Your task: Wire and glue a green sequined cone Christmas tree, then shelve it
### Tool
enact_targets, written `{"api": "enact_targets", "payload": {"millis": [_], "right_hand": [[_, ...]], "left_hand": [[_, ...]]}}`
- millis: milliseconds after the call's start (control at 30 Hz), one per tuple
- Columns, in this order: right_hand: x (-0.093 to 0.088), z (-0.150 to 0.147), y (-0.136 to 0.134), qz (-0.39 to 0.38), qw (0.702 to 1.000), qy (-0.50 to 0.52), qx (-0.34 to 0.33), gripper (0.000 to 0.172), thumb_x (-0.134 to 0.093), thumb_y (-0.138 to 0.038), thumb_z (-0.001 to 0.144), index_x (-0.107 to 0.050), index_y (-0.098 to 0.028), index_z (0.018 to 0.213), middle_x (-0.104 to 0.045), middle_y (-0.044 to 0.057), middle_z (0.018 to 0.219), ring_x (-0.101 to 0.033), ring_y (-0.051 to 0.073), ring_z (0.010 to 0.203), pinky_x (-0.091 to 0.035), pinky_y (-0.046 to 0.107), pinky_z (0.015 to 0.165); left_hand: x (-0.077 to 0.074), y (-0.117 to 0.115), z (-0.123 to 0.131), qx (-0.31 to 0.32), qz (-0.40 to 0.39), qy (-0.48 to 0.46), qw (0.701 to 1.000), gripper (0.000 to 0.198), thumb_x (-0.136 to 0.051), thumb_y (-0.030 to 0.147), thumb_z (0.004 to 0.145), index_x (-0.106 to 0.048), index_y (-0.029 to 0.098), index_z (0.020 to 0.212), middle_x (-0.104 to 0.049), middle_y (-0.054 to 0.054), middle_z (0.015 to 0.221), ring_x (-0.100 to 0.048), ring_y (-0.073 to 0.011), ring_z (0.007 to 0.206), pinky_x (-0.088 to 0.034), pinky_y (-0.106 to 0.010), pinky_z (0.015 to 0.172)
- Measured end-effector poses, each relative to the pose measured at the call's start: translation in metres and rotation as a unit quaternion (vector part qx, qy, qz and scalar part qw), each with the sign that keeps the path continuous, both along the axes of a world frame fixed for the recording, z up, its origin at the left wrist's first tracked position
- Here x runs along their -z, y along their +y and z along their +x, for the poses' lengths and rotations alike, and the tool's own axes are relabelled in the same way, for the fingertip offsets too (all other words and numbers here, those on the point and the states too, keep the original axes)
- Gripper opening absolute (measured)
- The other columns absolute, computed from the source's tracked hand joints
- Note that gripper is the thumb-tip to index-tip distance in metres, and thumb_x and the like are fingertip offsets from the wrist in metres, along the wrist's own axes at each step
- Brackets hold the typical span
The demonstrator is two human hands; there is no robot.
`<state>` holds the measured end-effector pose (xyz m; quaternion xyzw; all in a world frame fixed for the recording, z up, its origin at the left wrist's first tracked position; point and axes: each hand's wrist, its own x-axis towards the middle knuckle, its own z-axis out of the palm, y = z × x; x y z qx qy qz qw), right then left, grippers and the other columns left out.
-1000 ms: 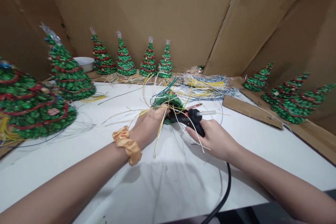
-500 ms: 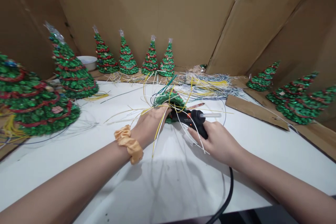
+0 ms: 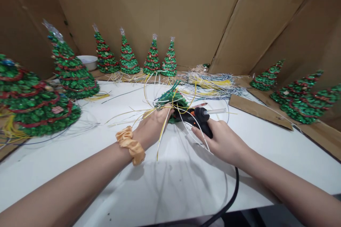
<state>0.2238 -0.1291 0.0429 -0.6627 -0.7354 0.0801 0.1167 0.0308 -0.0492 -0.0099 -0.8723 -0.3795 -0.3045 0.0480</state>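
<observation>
At the far left, a large decorated Christmas tree (image 3: 45, 106) with red garlands stands partly out of view, a tangle of yellow wires (image 3: 12, 127) beside its base on the white bench (image 3: 112, 198). Next to it rises a star-topped tree (image 3: 71, 72), and behind that sits a white bowl (image 3: 90, 62). Four smaller trees (image 3: 151, 60) stand in a row along the back, before the cardboard wall (image 3: 128, 10). The left hand (image 3: 151, 126), an orange scrunchie (image 3: 130, 145) around its wrist, reaches in to the middle of the bench; its grip is closed on the tipped green tree (image 3: 173, 97), with loose white, yellow and green wires (image 3: 161, 131) splaying out around the fingers. Just right of this tree, a black glue gun (image 3: 202, 122) points left toward it, a small orange light glowing on its side and a translucent glue stick (image 3: 215, 111) jutting from its back; its nozzle is hidden, so I cannot tell whether it touches the tree. The right hand (image 3: 223, 142) has its grip clamped around the gun's handle, above a black cable (image 3: 236, 188). Behind lies a wire bundle (image 3: 215, 83); farther right come a cardboard strip (image 3: 261, 112) and three leaning trees (image 3: 298, 111).
</observation>
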Motion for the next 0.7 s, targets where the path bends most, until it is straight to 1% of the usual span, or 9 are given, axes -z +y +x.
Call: {"api": "enact_targets", "payload": {"millis": [100,200,333,500,633,700], "right_hand": [[0.0004,0.0001,0.0005,0.003,1.000,0.009,-0.006,0.029,-0.040,-0.042,0.083,-0.047,-0.018,0.068,-0.053,0.004,0.056,-0.048,0.016,0.050,-0.026,0.023,0.047],[0.0002,-0.0006,0.0012,-0.001,1.000,0.022,-0.009,0.029,-0.042,-0.041,0.082,-0.044,-0.019,0.065,-0.050,0.002,0.053,-0.044,0.013,0.046,-0.024,0.023,0.045],[-0.0008,-0.0011,0.0020,-0.014,0.999,0.042,-0.012,0.030,-0.042,-0.041,0.082,-0.040,-0.020,0.060,-0.046,0.001,0.051,-0.041,0.012,0.045,-0.023,0.022,0.045],[-0.0009,-0.0012,0.0032,-0.005,1.000,0.012,-0.005,0.032,-0.042,-0.042,0.082,-0.041,-0.020,0.060,-0.047,0.001,0.051,-0.041,0.013,0.046,-0.023,0.023,0.046],[0.0000,-0.0014,0.0037,0.009,1.000,-0.020,-0.013,0.033,-0.042,-0.043,0.082,-0.046,-0.019,0.061,-0.047,0.002,0.050,-0.041,0.013,0.045,-0.022,0.024,0.045],[0.0005,-0.0015,0.0037,0.016,0.999,-0.033,-0.014,0.034,-0.041,-0.044,0.082,-0.048,-0.018,0.061,-0.048,0.003,0.050,-0.042,0.014,0.045,-0.023,0.024,0.045]], "left_hand": [[0.0002,-0.0011,0.0000,-0.006,-0.016,-0.008,1.000,0.023,-0.030,0.028,0.092,-0.049,0.018,0.084,-0.052,0.000,0.066,-0.045,-0.0114,0.054,-0.027,-0.024,0.051],[-0.0004,-0.0027,0.0002,-0.020,-0.033,0.004,0.999,0.024,-0.029,0.028,0.092,-0.049,0.019,0.085,-0.050,0.001,0.065,-0.042,-0.0117,0.052,-0.026,-0.025,0.050],[-0.0001,-0.0025,0.0007,-0.009,-0.026,0.002,1.000,0.023,-0.029,0.027,0.092,-0.049,0.018,0.084,-0.050,0.001,0.066,-0.043,-0.0112,0.053,-0.026,-0.024,0.050],[0.0017,-0.0003,0.0002,0.002,-0.021,-0.007,1.000,0.023,-0.029,0.026,0.092,-0.049,0.018,0.084,-0.052,0.000,0.068,-0.045,-0.0111,0.055,-0.028,-0.024,0.051],[0.0017,-0.0014,-0.0006,-0.029,-0.044,0.006,0.999,0.027,-0.027,0.032,0.093,-0.049,0.019,0.086,-0.053,0.000,0.069,-0.045,-0.0122,0.055,-0.026,-0.025,0.049],[0.0007,-0.0026,-0.0007,-0.029,-0.055,0.008,0.998,0.027,-0.026,0.032,0.093,-0.049,0.019,0.085,-0.052,0.000,0.069,-0.044,-0.0123,0.054,-0.026,-0.026,0.050]]}}
